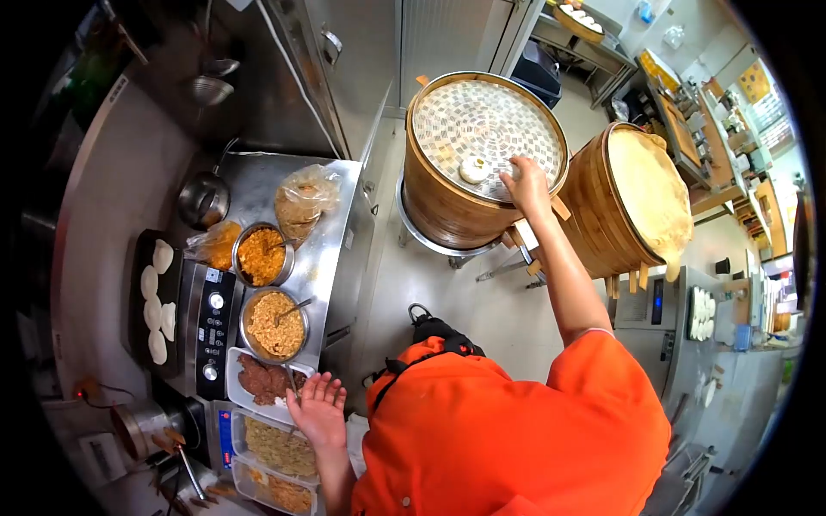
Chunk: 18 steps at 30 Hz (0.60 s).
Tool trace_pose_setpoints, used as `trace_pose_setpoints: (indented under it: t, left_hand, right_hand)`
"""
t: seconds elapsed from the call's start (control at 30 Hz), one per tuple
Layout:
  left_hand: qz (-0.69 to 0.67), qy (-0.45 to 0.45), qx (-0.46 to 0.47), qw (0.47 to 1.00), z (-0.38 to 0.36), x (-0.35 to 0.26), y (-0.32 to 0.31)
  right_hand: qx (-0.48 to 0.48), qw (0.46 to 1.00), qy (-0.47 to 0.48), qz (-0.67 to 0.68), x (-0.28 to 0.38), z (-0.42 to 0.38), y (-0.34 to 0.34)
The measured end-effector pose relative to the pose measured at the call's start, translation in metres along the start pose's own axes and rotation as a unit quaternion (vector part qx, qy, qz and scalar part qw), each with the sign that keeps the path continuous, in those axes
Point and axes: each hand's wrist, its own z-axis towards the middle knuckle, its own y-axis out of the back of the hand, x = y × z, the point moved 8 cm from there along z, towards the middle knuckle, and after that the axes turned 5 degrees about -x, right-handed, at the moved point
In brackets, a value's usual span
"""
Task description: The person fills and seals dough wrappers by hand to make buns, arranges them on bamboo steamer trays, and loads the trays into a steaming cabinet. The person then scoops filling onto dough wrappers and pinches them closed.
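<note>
My right hand is over a tall round bamboo steamer, just to the right of a single white bun. A small gap separates its loosely parted fingers from the bun, and nothing shows in them. The bun sits on the patterned, perforated liner and has a small filled spot on top. My left hand is palm up with its fingers spread and holds nothing visible. It hovers by the edge of a white tray of brown minced filling.
On the left counter are bowls of orange filling and pale chopped filling, plus tubs of filling. Flat white dough rounds lie on a dark tray. A second, cloth-covered steamer stands to the right.
</note>
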Motion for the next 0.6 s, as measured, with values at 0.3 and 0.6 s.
trace_pose_setpoints:
  t: [0.3,0.6]
  left_hand:
    - [0.02,-0.016,-0.022,0.999,0.014,0.015,-0.055]
    - [0.031,-0.023,0.006,0.999,0.022,0.011,-0.084]
  right_hand:
    - [-0.063,0.994,0.049,0.077,0.043,0.0,0.001]
    - [0.015,0.999,0.017,0.029,0.044,0.01,-0.095]
